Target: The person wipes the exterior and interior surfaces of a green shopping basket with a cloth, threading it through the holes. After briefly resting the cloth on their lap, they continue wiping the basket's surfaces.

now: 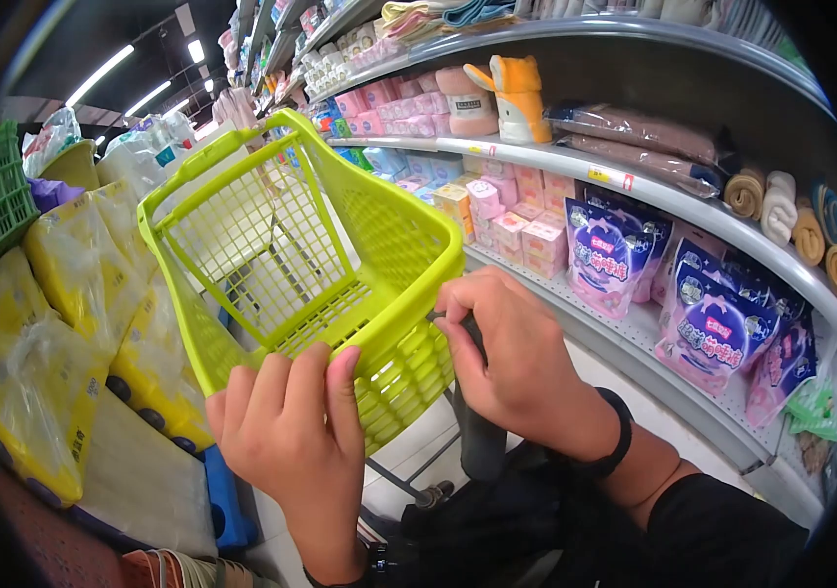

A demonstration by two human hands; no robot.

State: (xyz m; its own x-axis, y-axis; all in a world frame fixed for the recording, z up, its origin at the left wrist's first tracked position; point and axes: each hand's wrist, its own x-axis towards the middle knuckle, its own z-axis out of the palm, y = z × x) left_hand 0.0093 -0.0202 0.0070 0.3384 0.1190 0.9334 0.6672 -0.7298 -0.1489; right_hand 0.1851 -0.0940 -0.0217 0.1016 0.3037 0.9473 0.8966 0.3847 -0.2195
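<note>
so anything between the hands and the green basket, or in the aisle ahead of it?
No. Both the left hand and right hand already grip the near rim of the green basket. The visible floor ahead, between the yellow packs and shelves, shows no obstacle.

Both hands, left hand (pixel 291 441) and right hand (pixel 507 343), grip the green basket (pixel 340 235) beside shelves (pixel 634 186).

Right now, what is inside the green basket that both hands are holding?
Nothing shows inside the green basket: only its mesh walls and slatted bottom. The left hand and right hand grip the near rim, hiding the near inner wall.
</note>
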